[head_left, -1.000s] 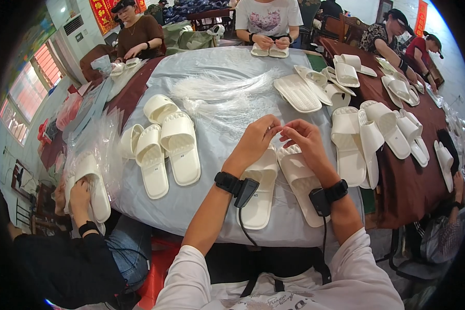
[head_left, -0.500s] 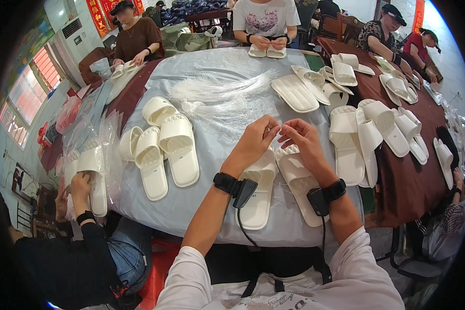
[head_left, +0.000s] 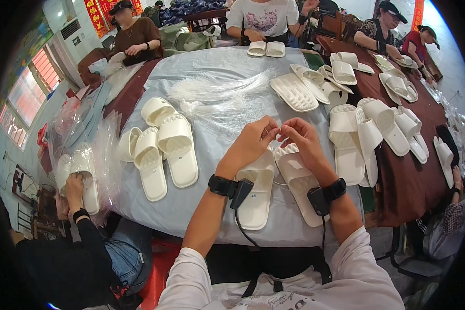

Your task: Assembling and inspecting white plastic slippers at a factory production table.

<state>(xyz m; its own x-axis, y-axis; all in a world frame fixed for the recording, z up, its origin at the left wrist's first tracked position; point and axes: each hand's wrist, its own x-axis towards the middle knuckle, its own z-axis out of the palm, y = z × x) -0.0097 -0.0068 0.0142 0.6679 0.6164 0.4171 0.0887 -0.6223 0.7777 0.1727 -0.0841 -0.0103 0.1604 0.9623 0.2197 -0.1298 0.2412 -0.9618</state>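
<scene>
While left hand [head_left: 252,138], right hand [head_left: 301,136] pinch above slippers [head_left: 254,204], object unclear, others [head_left: 91,194] amid bags [head_left: 109,144]

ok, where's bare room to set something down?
Near edge: grey cloth between the left slipper group and left forearm. Far side: cloth beyond the white strands, left of far slipper pair. Crowded: overlapping right-side slippers; another pair below left hand and right hand.
</scene>
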